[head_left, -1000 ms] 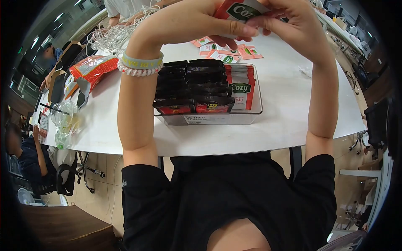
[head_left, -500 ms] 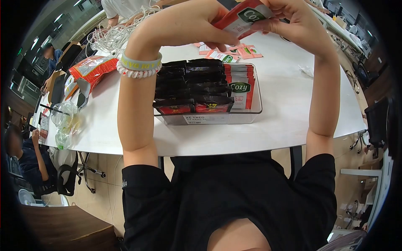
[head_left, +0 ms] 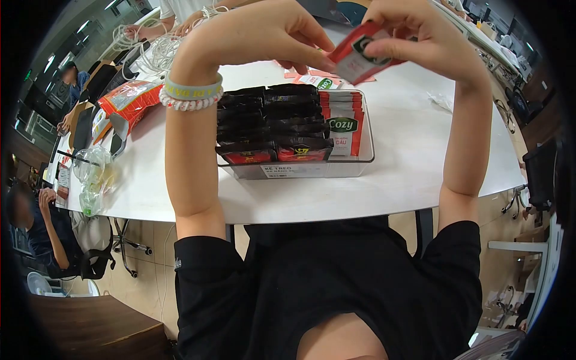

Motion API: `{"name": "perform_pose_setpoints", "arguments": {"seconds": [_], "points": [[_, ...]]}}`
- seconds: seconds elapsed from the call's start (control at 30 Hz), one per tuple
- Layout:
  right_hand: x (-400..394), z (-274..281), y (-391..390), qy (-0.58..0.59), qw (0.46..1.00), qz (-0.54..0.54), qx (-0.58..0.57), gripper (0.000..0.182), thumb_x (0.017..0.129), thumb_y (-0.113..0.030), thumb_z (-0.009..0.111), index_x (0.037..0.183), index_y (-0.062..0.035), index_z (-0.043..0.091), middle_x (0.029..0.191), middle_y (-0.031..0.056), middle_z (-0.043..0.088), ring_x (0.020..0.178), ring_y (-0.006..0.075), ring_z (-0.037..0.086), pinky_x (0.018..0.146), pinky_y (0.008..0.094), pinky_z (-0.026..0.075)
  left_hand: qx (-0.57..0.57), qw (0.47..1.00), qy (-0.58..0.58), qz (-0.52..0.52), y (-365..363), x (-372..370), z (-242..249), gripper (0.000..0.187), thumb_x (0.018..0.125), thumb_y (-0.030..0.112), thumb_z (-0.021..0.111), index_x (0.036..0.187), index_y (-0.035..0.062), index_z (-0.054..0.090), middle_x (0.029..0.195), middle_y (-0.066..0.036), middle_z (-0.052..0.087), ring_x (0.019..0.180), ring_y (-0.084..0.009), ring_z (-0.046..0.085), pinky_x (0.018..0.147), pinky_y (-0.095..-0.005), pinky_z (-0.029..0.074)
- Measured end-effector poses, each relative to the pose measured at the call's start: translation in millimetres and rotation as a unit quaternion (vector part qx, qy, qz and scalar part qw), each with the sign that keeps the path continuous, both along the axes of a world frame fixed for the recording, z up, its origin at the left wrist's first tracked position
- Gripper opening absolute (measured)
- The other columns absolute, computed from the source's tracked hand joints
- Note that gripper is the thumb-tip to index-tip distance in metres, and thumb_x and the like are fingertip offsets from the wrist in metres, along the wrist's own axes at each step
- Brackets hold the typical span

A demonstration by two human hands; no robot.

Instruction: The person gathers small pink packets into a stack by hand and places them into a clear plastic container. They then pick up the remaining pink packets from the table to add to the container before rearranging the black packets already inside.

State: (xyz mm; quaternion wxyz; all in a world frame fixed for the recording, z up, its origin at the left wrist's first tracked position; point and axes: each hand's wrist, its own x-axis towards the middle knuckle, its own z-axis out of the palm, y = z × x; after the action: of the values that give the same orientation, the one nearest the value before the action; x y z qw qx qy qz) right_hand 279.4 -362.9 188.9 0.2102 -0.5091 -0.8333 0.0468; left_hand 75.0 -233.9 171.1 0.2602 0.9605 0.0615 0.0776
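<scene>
A red-and-white Cozy tea sachet (head_left: 355,65) is held up above the far side of the table. My right hand (head_left: 414,42) pinches it, thumb across the front over the logo. At its left edge, the fingertips of my left hand (head_left: 294,37) close on the corner. Below sits a clear plastic bin (head_left: 369,135), with black-and-red G7 coffee sachets (head_left: 273,123) packed in rows at left and upright Cozy sachets (head_left: 343,129) at right. More loose sachets (head_left: 318,80) lie behind the bin, partly hidden by my hands.
To the left are a red-and-orange bag (head_left: 135,99), a clear plastic bag with a straw (head_left: 96,180) and a tangle of white cables (head_left: 159,57), which another person's hands handle. A clear wrapper (head_left: 441,101) lies on the white table (head_left: 420,162) at right. Another person sits at left.
The sachet has moved slightly down and right and turned. My left hand has slid to its left edge. The other person's hands have spread a cable at the back left.
</scene>
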Motion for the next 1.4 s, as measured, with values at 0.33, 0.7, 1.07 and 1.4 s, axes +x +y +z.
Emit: {"name": "perform_pose_setpoints", "arguments": {"seconds": [0.33, 0.7, 1.07, 1.4], "points": [[-37, -61, 27, -0.2, 0.977, -0.017, -0.078, 0.024, 0.065, -0.017, 0.073, 0.08, -0.0013, 0.063, 0.076, 0.0108, 0.064, 0.076, 0.0283, 0.061, 0.067, 0.0371, 0.048, -0.039, 0.998, -0.029, 0.039, 17, -27, 10, 0.033, 0.088, 0.02, 0.065, 0.112, -0.0025, 0.063, 0.092, -0.012, 0.069, 0.08, -0.0141, 0.068, 0.074, -0.0247, 0.055], [-44, -64, 28, -0.238, 0.96, -0.072, -0.132, 0.049, 0.048, -0.031, 0.083, 0.079, -0.0012, 0.058, 0.082, 0.012, 0.061, 0.089, 0.0314, 0.058, 0.073, 0.04, 0.045, -0.04, 0.993, 0.005, 0.112, 4, -27, 24, 0.046, 0.085, 0.025, 0.068, 0.112, -0.0106, 0.059, 0.095, -0.019, 0.069, 0.082, -0.016, 0.068, 0.071, -0.024, 0.055], [-37, -76, 24, -0.264, 0.959, -0.084, -0.066, 0.065, 0.047, -0.024, 0.084, 0.1, -0.0014, 0.053, 0.093, 0.0129, 0.061, 0.097, 0.0318, 0.057, 0.08, 0.0395, 0.045, -0.027, 0.992, 0.0, 0.125, 2, -28, 24, 0.047, 0.085, 0.028, 0.068, 0.113, -0.0093, 0.06, 0.095, -0.018, 0.069, 0.08, -0.0158, 0.068, 0.07, -0.0243, 0.054], [-40, -72, 31, -0.268, 0.946, -0.105, -0.147, 0.06, 0.052, -0.016, 0.079, 0.106, -0.0048, 0.056, 0.097, 0.0126, 0.062, 0.098, 0.0317, 0.057, 0.082, 0.0402, 0.046, -0.021, 0.993, -0.006, 0.117, 4, -28, 23, 0.047, 0.085, 0.027, 0.068, 0.113, -0.0106, 0.059, 0.093, -0.017, 0.069, 0.081, -0.0149, 0.068, 0.072, -0.0236, 0.053]]}}
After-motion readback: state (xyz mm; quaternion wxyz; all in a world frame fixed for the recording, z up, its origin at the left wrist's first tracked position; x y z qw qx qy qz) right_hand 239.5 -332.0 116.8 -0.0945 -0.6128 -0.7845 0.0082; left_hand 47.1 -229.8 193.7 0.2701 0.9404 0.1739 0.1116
